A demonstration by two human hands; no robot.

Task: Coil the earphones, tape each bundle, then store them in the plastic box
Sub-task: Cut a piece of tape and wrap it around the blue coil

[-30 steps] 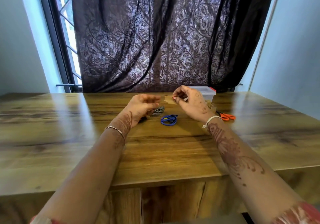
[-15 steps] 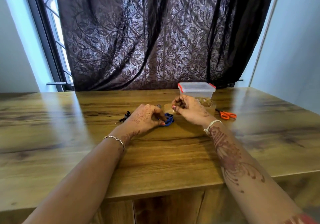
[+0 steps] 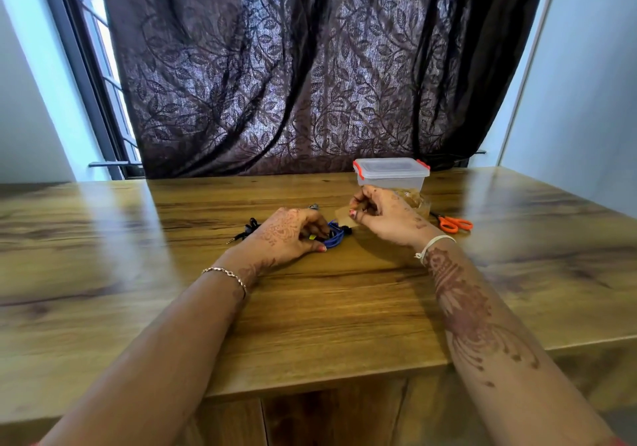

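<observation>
1. The blue earphones (image 3: 336, 236) are coiled into a bundle and gripped by the left hand (image 3: 286, 235).
2. The black earphones (image 3: 249, 229) are laid just beside them.
3. A strip of tape (image 3: 343, 216) is pinched by the right hand (image 3: 382, 216).
4. The clear plastic box (image 3: 391, 177) is kept closed, with red clips.

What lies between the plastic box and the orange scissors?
In the head view, a tape roll lies between the plastic box and the orange scissors, partly behind the right hand.

The single head view looks forward and down from the table's (image 3: 344, 307) near edge toward the far curtain (image 3: 310, 66).
</observation>
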